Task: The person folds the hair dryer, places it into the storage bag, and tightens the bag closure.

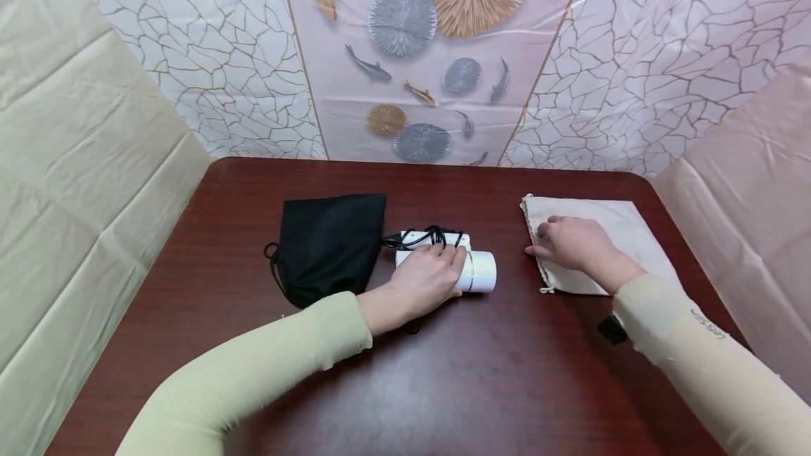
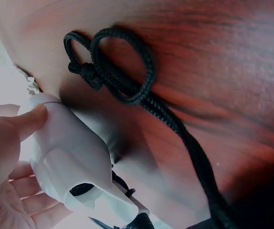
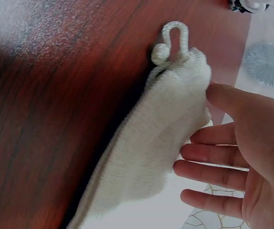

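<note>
A white folding hair dryer [image 1: 483,271] lies near the middle of the table, its black cord [image 1: 436,233] bundled along the folded handle. My left hand [image 1: 426,276] grips its barrel from above; in the left wrist view the thumb is on one side and the fingers [image 2: 32,202] curl round the other. To the right is a flat cream drawstring bag [image 1: 627,234]. My right hand [image 1: 576,243] rests over the bag's drawstring end. The right wrist view shows its thumb at the cloth edge and the fingers [image 3: 213,174] nearly straight against the bag.
Left of the hair dryer lies a black drawstring pouch [image 1: 332,245], its looped cord [image 2: 122,64] close to my left wrist. The dark red table [image 1: 443,385] ends at a patterned backdrop [image 1: 405,90], with pale cloth on both sides.
</note>
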A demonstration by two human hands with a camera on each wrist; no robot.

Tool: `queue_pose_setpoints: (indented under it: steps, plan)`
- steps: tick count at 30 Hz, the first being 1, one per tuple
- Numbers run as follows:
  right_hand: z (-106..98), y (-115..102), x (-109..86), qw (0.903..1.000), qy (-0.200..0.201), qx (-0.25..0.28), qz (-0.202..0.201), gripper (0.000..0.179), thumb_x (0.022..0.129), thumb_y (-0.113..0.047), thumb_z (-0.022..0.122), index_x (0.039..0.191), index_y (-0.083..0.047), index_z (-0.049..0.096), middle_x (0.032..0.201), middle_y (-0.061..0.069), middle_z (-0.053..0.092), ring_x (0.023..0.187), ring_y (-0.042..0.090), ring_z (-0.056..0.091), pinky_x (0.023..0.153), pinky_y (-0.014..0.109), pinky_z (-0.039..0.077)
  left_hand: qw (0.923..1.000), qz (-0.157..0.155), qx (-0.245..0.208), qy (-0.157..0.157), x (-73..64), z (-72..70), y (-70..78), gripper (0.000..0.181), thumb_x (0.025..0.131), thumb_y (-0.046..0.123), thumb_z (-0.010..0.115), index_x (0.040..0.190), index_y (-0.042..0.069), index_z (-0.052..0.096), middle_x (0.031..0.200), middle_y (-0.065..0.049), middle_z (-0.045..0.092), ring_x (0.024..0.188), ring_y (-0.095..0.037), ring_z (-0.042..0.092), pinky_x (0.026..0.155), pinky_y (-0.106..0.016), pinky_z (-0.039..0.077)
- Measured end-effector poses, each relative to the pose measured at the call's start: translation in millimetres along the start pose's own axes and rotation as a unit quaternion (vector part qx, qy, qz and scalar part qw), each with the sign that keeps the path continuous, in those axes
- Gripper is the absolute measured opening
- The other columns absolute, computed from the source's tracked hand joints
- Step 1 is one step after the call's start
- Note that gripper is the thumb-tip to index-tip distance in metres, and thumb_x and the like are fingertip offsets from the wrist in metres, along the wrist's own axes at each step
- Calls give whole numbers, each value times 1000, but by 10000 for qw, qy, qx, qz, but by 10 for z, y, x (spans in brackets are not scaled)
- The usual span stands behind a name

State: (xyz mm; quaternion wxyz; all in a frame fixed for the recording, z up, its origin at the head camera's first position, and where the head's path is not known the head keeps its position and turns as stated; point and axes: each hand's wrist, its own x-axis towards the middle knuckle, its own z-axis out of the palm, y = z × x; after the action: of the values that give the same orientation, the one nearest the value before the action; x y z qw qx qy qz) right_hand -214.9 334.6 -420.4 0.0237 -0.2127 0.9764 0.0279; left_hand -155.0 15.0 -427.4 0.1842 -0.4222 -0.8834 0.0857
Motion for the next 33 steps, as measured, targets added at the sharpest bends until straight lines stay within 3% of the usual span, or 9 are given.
queue_pose_setpoints:
  steps: [5, 13, 17, 21, 27, 33]
  plan:
    - [22, 34, 8, 9996, 185, 109, -173, 28, 95, -29, 78, 75, -16, 63, 78, 5, 57, 71, 37, 67, 61, 57, 55, 9997, -187, 114, 80, 8, 64, 33, 74, 94, 57, 76, 142, 3, 64, 119, -6, 74, 103, -19, 72, 87, -30, 58]
    - [-19, 103, -11, 9963, 319, 289, -740, 9, 91, -11, 74, 82, -14, 71, 78, 2, 63, 73, 34, 69, 66, 56, 54, 9990, -228, 208, 323, -29, 118, 40, 80, 90, 62, 77, 142, 2, 64, 118, -5, 72, 99, -18, 70, 85, -29, 58]
    - [-26, 113, -44, 9918, 558, 510, -1027, 12, 89, -5, 75, 83, -14, 73, 78, -1, 68, 74, 29, 70, 70, 52, 56, 9997, -134, -192, 6, -70, 117, -19, 82, 93, 59, 77, 150, 3, 56, 134, -8, 68, 116, -22, 69, 100, -32, 56]
    - [-50, 133, -109, 9869, 959, 743, -1066, 9, 87, 0, 76, 89, -9, 78, 83, 2, 75, 74, 26, 71, 71, 51, 57, 9974, 7, -670, -246, -143, 120, -108, 83, 95, 52, 78, 157, 5, 49, 145, -9, 62, 131, -24, 64, 111, -33, 50]
    - [-115, 175, -172, 9742, 1746, 1000, -1024, 14, 85, 2, 78, 96, -5, 82, 88, 6, 80, 76, 27, 74, 72, 51, 58, 9947, 223, -998, -105, -249, 175, -195, 84, 94, 45, 82, 158, 4, 47, 149, -11, 58, 134, -26, 61, 110, -32, 51]
    - [-176, 147, -200, 9616, 2172, 1472, -807, 17, 85, 2, 81, 99, -7, 85, 89, 2, 81, 73, 9, 66, 67, 27, 51, 9906, 158, -1358, -32, -286, 227, -226, 81, 94, 38, 84, 158, 5, 47, 151, -13, 57, 136, -27, 59, 110, -34, 51]
